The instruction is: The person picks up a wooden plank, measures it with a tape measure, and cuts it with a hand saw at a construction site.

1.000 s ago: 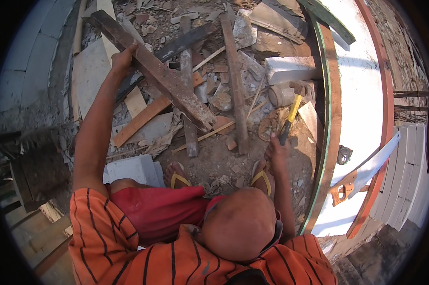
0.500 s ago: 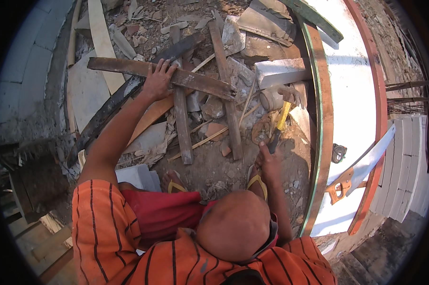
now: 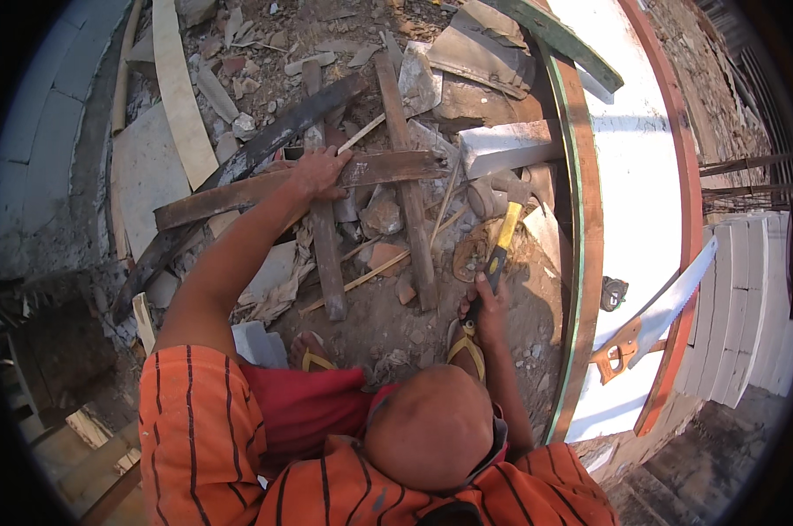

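A dark, weathered wooden plank lies across two narrower wooden strips, one on the left and one on the right. My left hand grips this plank near its middle, with the fingers curled over its far edge. My right hand is closed round the black grip of a hammer with a yellow section on its handle. The hammer's head points away from me, above the rubble beside a concrete block. Its metal looks dusty.
Broken concrete and rubble surround the strips, with a charred-looking board on the left. To the right, a green-edged timber borders a white panel. On the panel lie a handsaw and a black tape measure. Grey blocks stand beyond.
The plank's left end has swung nearer to me, and its right end has moved slightly away. My left hand has closed from spread fingers. The hammer has shifted slightly, showing more of its handle.
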Motion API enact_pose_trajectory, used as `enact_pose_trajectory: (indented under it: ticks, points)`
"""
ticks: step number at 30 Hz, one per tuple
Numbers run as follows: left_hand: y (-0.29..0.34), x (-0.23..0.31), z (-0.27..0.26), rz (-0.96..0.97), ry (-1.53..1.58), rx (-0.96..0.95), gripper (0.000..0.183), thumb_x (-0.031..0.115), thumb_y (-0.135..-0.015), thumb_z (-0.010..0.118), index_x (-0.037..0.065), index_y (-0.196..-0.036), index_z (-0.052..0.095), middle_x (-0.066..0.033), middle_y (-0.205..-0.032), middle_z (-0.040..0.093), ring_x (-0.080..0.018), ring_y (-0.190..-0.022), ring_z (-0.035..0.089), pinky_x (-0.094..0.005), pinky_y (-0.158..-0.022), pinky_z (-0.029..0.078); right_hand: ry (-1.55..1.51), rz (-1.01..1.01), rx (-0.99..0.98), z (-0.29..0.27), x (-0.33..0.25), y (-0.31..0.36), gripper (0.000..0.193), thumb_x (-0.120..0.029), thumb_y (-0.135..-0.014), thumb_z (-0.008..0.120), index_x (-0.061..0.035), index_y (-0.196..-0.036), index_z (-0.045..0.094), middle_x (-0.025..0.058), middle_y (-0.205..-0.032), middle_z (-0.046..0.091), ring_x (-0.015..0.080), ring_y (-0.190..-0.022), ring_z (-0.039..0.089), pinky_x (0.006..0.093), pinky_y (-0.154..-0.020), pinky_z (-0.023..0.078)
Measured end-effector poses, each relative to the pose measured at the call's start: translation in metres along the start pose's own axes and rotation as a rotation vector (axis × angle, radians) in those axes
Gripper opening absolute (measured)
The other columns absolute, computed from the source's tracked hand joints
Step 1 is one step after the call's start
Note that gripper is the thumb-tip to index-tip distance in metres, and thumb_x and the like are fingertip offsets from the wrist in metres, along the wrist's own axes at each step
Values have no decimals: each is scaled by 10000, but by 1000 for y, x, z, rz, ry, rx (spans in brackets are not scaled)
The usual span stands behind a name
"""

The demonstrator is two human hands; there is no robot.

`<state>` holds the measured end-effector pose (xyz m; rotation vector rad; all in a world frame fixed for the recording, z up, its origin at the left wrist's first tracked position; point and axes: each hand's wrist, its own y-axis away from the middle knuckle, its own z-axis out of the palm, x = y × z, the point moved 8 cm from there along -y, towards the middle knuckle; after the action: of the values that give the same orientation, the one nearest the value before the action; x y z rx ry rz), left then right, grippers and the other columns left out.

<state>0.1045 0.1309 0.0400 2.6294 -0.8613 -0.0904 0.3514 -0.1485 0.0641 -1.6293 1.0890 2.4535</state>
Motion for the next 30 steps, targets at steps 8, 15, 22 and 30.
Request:
enact_pose_trajectory:
  ticks: [8, 15, 22, 30]
  points:
    - [-3, 4, 8, -8, -41, -31, 697, 201, -699, 735, 82, -1300, 402, -178, -1185, 524, -359, -1096, 557, -464, -914, 462, -575, -228, 257, -14, -44, -37, 288, -399, -940, 559, -133, -958, 451, -19, -622, 370, 113, -478, 389, 291, -433, 352]
    - [-10, 1, 14, -1, -41, 31, 618, 44, -692, 667, 74, -1253, 410, -181, -1150, 534, -367, -1062, 575, -483, -888, 469, -438, 360, -163, 55, 43, -41, 243, -425, -970, 508, -188, -933, 465, -55, -585, 317, 69, -452, 327, 249, -422, 302]
    - [-9, -8, 13, -22, 59, -67, 572, 32, -704, 644, 66, -1227, 415, -192, -1175, 529, -381, -1099, 557, -519, -907, 444, -581, -207, 86, -6, -46, -55, 306, -462, -952, 523, -179, -881, 432, -49, -589, 332, 81, -458, 341, 255, -445, 324]
    - [-17, -10, 28, -9, 22, -5, 568, 41, -685, 673, 47, -1174, 387, -190, -1170, 530, -388, -1111, 542, -507, -912, 438, -398, 482, -322, 90, 48, -49, 329, -479, -950, 513, -170, -878, 424, -50, -580, 327, 91, -453, 338, 269, -447, 325]
